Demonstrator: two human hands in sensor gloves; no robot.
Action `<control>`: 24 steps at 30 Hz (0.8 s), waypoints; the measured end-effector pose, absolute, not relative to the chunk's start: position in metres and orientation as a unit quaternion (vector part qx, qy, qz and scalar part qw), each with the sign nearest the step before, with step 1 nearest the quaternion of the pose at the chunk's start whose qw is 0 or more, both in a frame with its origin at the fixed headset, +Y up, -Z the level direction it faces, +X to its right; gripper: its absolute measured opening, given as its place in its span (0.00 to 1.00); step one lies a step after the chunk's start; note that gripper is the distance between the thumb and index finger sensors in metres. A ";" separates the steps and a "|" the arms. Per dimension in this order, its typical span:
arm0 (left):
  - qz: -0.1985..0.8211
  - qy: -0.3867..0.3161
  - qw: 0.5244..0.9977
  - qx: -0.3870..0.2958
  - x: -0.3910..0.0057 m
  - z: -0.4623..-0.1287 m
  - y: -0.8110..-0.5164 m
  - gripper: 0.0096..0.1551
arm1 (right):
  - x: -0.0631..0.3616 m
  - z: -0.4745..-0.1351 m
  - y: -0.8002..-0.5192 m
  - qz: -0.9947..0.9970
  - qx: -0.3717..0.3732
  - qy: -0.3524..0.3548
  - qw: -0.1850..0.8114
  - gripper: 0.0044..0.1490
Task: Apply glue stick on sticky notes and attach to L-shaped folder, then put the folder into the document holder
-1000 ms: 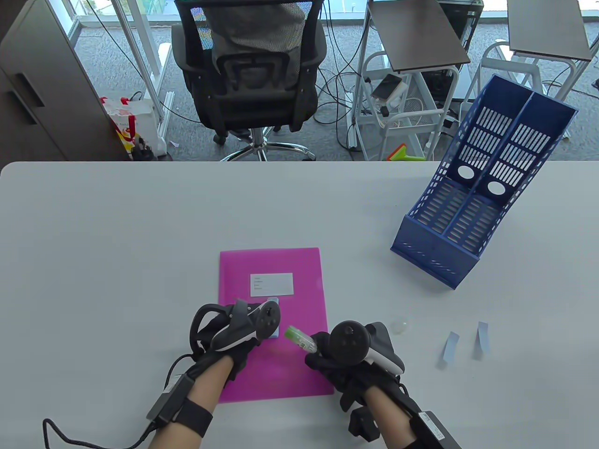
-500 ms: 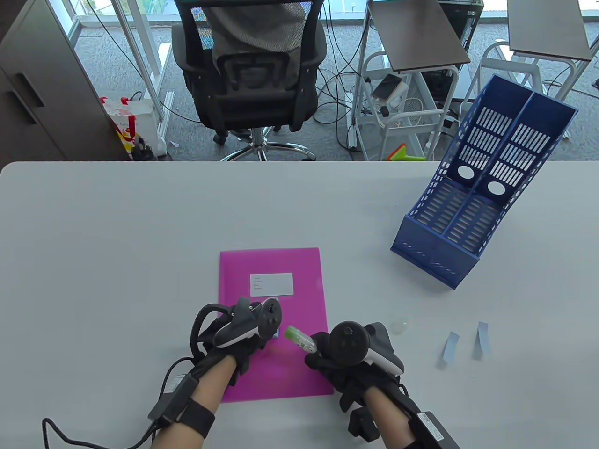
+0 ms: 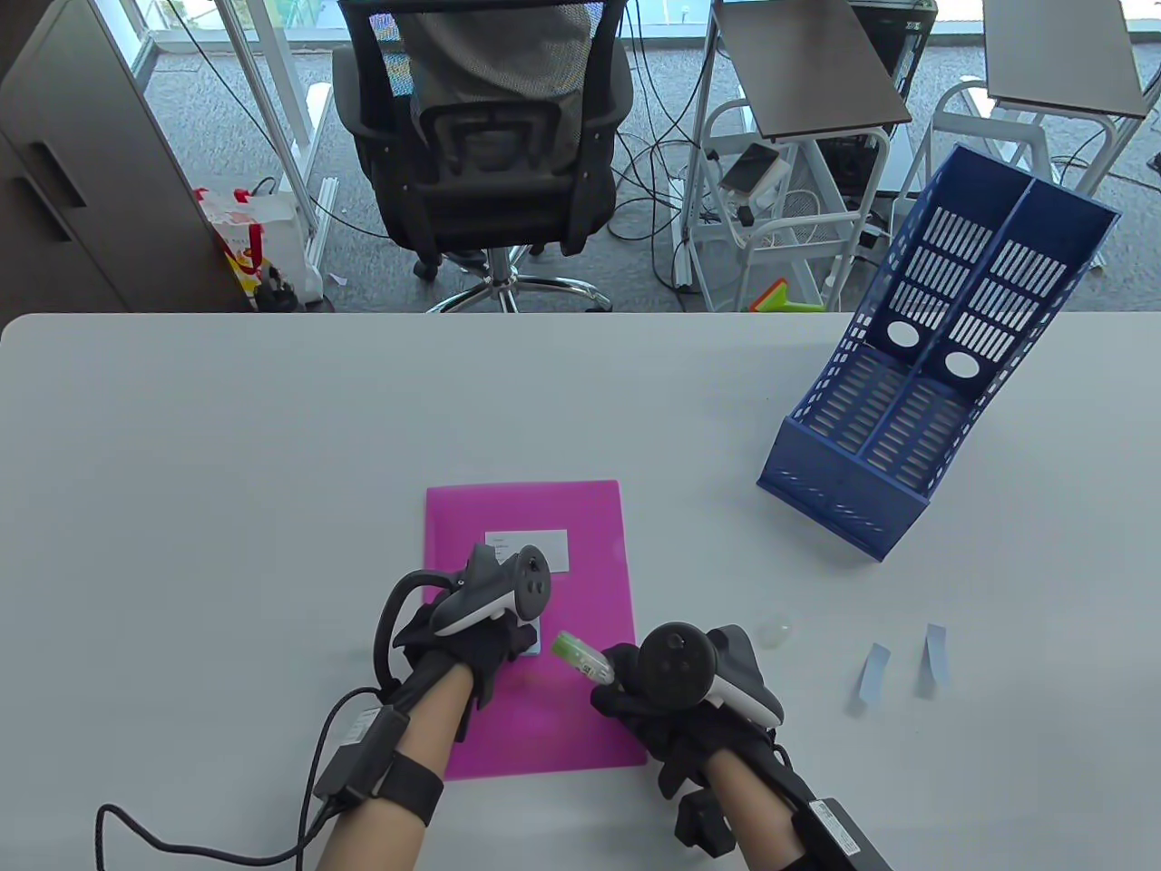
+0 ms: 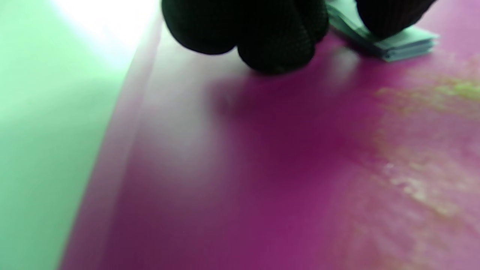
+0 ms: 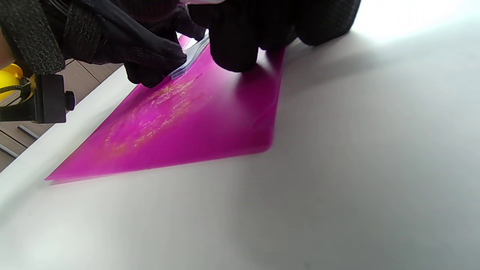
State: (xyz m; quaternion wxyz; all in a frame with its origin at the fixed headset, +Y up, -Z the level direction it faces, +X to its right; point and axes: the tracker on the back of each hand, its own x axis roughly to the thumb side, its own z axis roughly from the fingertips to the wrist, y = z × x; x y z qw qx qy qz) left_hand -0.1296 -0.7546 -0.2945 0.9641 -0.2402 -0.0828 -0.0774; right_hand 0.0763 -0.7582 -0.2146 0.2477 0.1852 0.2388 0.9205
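A magenta L-shaped folder [image 3: 580, 544] lies flat near the table's front edge. My left hand [image 3: 497, 646] sits on its middle. Its curled fingers [image 4: 277, 37] grip a small pad of light-blue sticky notes [image 4: 401, 43] that lies on the folder [image 4: 240, 180]. In the right wrist view the pad [image 5: 189, 62] shows under those fingertips, with glue smears on the folder [image 5: 195, 123] beside it. My right hand [image 3: 626, 682] holds an uncapped green glue stick [image 3: 580, 658], tip pointing left towards the pad. The blue document holder [image 3: 934, 363] stands at the back right.
The glue stick's clear cap [image 3: 774, 632] lies right of my right hand. Two loose blue sticky notes [image 3: 875, 676] [image 3: 936, 653] curl on the table farther right. An office chair [image 3: 490, 136] stands beyond the table's far edge.
My left hand has slid a little farther up the folder, and its tracker now covers the corner of the white label. The right hand and glue stick have stayed put.
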 end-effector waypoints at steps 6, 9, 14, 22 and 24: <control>0.058 -0.097 0.951 -0.289 -0.159 -0.282 -0.747 0.44 | 0.077 -0.215 -0.758 0.919 0.182 0.241 0.254 0.35; 0.147 -0.115 0.943 -0.277 -0.174 -0.267 -0.743 0.39 | 0.077 -0.215 -0.757 0.917 0.181 0.239 0.263 0.35; 0.257 -0.186 0.923 -0.216 -0.185 -0.239 -0.738 0.32 | 0.070 -0.210 -0.742 0.911 0.202 0.168 0.317 0.35; 0.457 -0.256 0.819 -0.234 -0.175 -0.225 -0.730 0.34 | 0.046 -0.193 -0.727 0.884 0.244 0.111 0.383 0.47; 0.474 -0.265 0.804 -0.241 -0.172 -0.223 -0.730 0.35 | 0.041 -0.190 -0.724 0.887 0.261 0.108 0.366 0.51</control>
